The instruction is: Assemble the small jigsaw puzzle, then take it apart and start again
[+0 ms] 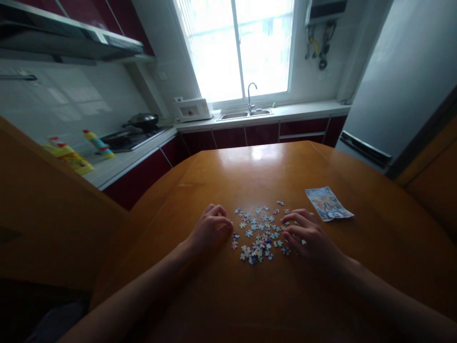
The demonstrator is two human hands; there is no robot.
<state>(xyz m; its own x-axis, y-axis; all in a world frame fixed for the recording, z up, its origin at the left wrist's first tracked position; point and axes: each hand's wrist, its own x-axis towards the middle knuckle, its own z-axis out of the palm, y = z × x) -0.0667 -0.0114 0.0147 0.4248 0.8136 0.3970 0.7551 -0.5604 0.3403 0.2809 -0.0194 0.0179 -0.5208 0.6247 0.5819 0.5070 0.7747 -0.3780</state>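
Many small jigsaw puzzle pieces [262, 227] lie scattered on the wooden table, mostly pale blue and white, with a denser heap [259, 250] at the near side. My left hand [210, 226] rests just left of the pieces, its fingers loosely bent and a fingertip close to the edge of the spread. I see nothing held in it. Over the right side of the spread is my right hand [306, 232], fingers apart and fingertips touching or just above some pieces. It hides part of the pieces beneath it.
A printed picture sheet [329, 204] lies on the table [250, 176] beyond my right hand. Behind the table are a counter with a sink [246, 114], a microwave [193, 110] and a pan [142, 120] on the stove. Yellow bottles [73, 158] stand at the left.
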